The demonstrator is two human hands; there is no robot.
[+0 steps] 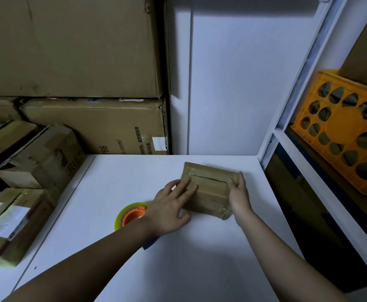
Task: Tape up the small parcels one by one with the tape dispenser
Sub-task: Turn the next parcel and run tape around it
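On the white table (200, 247), nearest to me, the yellow tape roll on its orange dispenser (130, 214) is lying just behind my left wrist. My left hand (169, 205) is pressing flat, fingers straight, on the small brown taped cardboard parcel (208, 188), while my right hand (239, 192) is gripping its right end. Its long axis is running left to right; the left hand is nearer the dispenser.

Orange crate (343, 129) shelved; big cartons (69, 46) stacked
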